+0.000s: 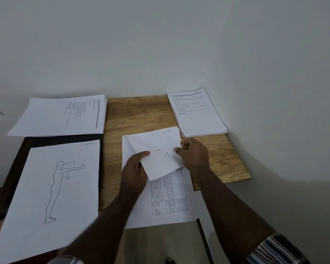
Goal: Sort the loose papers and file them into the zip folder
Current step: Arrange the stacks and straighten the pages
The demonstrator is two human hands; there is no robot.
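A loose white sheet point(156, 145) with a small arrow sketch is lifted and tilted above the middle of the wooden table point(137, 113). My left hand point(134, 172) pinches its left lower edge, thumb on top. My right hand point(193, 154) pinches its right edge with curled fingers. Under it lies a sheet with a printed table point(170, 199), hanging over the table's front edge. A dark zip folder point(65, 139) lies at the left, mostly covered by a sheet with a standing figure drawing point(51, 197).
A stack of printed pages point(65, 117) lies at the back left, overlapping the folder's far edge. Another stack of printed pages point(196, 113) sits at the back right against the wall. The white wall borders the table behind and to the right.
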